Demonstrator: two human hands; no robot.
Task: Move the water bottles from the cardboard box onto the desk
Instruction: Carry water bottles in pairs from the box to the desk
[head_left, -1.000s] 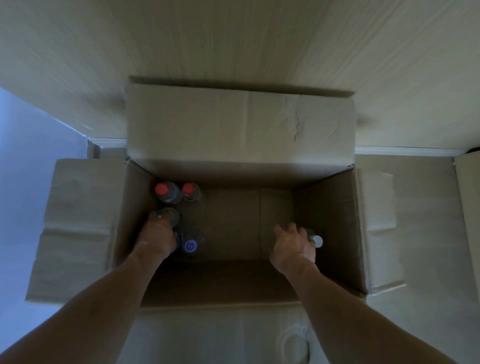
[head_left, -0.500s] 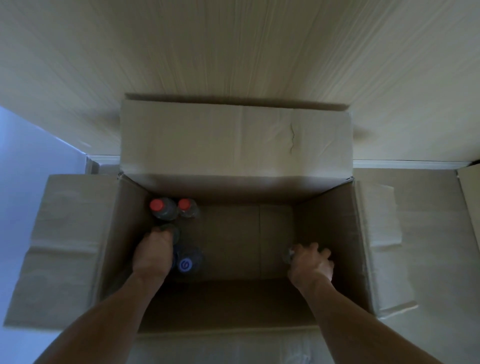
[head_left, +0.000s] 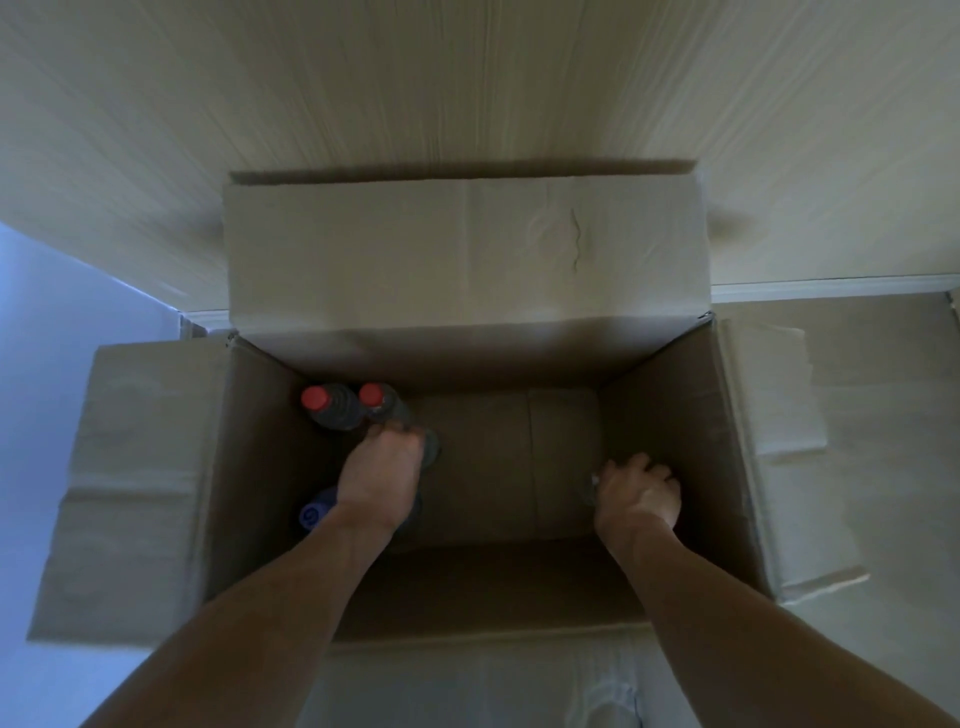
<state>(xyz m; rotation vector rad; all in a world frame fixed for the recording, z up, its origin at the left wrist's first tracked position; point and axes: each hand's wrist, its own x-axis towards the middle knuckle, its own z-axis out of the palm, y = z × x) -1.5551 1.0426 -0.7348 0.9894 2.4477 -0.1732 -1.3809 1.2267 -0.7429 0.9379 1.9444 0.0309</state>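
Cardboard box, head view: the box stands open on the floor with all four flaps folded outward, against the front edge of a pale wood-grain desk that fills the upper part of the frame. No bottle stands on the visible desk surface.

Change over the last second:
- The left hand was at the left wall of the box, beside the blue-capped bottle. It now sits further toward the centre, so the blue cap shows to its left. The bottle under its palm appears to have shifted with it.
- The right hand was approaching a bottle with a pale cap near the right wall. It now covers that bottle; only a pale sliver of the right-hand bottle shows at the thumb side.

Hand state:
- Left hand: fingers curled down over the top of a dark bottle, gripping it.
- Right hand: fingers curled round the bottle top, knuckles up.

Meaning for the task: both grasps appear to be made, and the lift out of the box is judged to be the next step. No transfer to the desk is complete for these two bottles.

Appearance of the bottles: two red-capped bottles stand upright and touching in the far-left corner, dark ribbed shoulders visible. The blue-capped bottle stands near the left wall, partly hidden by the left forearm. Interior lighting is dim; labels and fill level cannot be read.
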